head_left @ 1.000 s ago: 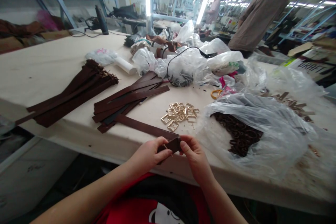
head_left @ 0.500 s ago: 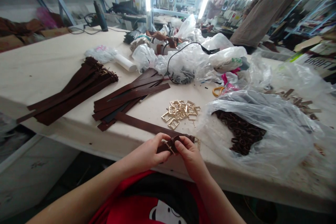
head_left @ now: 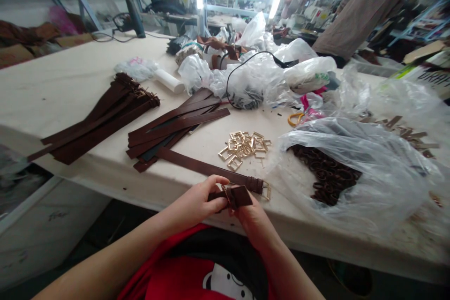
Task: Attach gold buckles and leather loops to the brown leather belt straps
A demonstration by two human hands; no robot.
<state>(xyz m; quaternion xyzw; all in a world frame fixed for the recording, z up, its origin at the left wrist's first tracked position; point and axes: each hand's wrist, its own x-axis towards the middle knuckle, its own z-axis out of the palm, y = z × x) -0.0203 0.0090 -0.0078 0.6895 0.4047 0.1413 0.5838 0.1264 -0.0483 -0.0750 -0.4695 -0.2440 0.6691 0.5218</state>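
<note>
Near the table's front edge, my left hand (head_left: 211, 197) pinches a dark brown leather strap (head_left: 242, 196) with a metal buckle at its end. My right hand (head_left: 248, 213) is closed on the same strap from below, its fingertips partly hidden behind the leather. The strap's free end sticks out flat past the buckle, towards the right. Just beyond my hands lies a brown belt (head_left: 211, 168) with a loop and a gold buckle (head_left: 267, 191) at its right end. Behind it is a pile of loose gold buckles (head_left: 244, 146).
A plastic bag (head_left: 383, 159) of dark brown leather loops (head_left: 330, 178) lies at right. Leather straps (head_left: 179, 124) and a bundle of buckled straps (head_left: 105, 112) lie left. Plastic-wrapped items (head_left: 253, 79) and orange-handled scissors (head_left: 295, 118) are farther back. A person (head_left: 369, 9) stands beyond the table.
The strap end has turned and now extends flat to the right beyond the buckle. My right fingers have shifted from its front to underneath. The view has moved slightly.
</note>
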